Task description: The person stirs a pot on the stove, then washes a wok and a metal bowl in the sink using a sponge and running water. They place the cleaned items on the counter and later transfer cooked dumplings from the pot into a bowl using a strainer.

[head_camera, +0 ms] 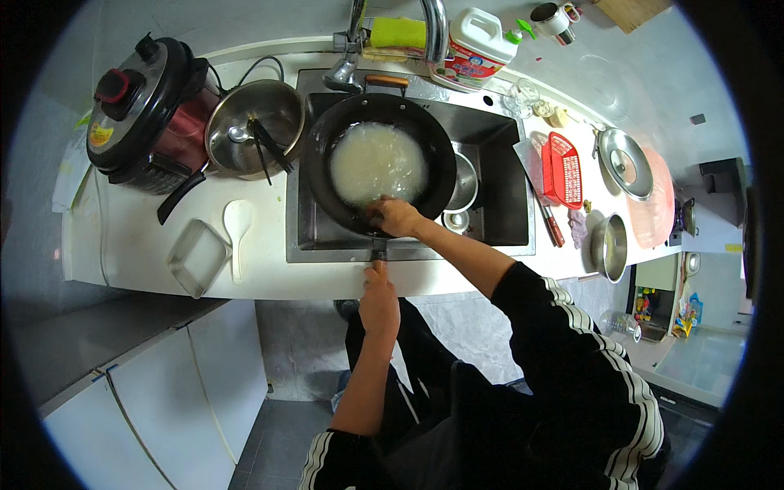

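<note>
A black wok [318,153] with cloudy, whitish water [378,164] in it rests over the left part of the stainless steel sink [502,177]. My left hand [378,303] is closed around the wok's long brown handle [380,264], which points towards me. My right hand [395,216] reaches inside the wok at its near wall, fingertips by the water's edge. Its fingers are bent and blurred, so whether they hold anything is hidden. On the wok's far rim sits a small wooden-grip handle [387,80]. Partly behind the wok, a metal pot [467,184] stands in the sink.
Left are a pressure cooker [147,116], a steel saucepan [223,138], a rice paddle [237,236] and a square container [197,257]. The faucet [343,73] and a detergent jug [474,52] stand behind. Right lie a knife [554,229], red basket [562,171] and metal bowl [609,248].
</note>
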Demonstrator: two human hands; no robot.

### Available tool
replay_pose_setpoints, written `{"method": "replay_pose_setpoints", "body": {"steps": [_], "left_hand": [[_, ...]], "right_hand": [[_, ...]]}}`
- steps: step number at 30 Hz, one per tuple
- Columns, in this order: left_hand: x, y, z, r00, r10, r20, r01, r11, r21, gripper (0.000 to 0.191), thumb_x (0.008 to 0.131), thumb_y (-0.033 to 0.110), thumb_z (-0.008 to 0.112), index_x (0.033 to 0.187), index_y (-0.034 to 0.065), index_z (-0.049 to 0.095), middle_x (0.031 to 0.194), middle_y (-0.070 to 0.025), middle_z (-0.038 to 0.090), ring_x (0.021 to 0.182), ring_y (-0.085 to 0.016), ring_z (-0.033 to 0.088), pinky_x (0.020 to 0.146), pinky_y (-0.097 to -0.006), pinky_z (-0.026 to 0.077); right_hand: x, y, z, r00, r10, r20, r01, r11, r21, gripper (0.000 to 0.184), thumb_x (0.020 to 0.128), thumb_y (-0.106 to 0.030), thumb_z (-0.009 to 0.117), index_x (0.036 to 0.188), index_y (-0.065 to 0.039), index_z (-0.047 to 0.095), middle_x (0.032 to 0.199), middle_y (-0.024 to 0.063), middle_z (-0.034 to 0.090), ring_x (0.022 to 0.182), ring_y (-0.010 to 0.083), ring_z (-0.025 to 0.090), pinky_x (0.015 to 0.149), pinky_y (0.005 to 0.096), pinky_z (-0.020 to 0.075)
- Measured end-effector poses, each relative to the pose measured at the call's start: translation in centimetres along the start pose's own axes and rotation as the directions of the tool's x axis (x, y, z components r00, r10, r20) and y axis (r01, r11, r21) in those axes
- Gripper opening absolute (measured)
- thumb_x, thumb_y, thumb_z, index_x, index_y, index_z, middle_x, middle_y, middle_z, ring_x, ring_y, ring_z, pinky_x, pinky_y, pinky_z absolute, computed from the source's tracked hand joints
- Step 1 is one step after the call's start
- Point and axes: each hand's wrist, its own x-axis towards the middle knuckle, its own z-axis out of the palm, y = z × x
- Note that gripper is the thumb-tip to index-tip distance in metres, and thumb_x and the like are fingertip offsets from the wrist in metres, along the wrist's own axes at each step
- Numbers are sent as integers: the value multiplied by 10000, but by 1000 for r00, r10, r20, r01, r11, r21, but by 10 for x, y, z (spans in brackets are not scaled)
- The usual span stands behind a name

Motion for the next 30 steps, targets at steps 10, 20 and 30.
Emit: {"method": "replay_pose_setpoints", "body": {"steps": [10, 20, 30], "left_hand": [[-1, -5, 5, 998, 43, -51, -44, 999, -21, 314, 938, 210, 535, 1084, -11, 365, 971, -216, 608, 796, -371, 670, 661, -423, 578], [-1, -3, 9, 997, 11, -71, -5, 996, 85, 332, 924, 214, 569, 1071, 0, 363, 935, -193, 623, 762, -347, 682, 623, -394, 588], [-4, 2, 0, 999, -8, -40, 9, 999, 31, 322, 928, 210, 559, 1081, 3, 366, 991, -211, 602, 792, -358, 673, 653, -413, 581]], "right_hand": [[-8, 82, -72, 989, 90, 117, 11, 744, -668, 157, 742, -171, 662, 884, -207, 718, 1077, 66, 598, 1044, 294, 547, 858, 402, 465], [87, 118, -95, 911, -382, -155, 105, 578, -809, 184, 818, -236, 572, 926, -186, 711, 1169, 17, 535, 1059, 209, 482, 850, 354, 427], [6, 73, -36, 925, 81, 372, 123, 860, -495, 258, 779, -154, 606, 1008, -60, 678, 1151, 134, 604, 1095, 326, 573, 869, 412, 493]]}}
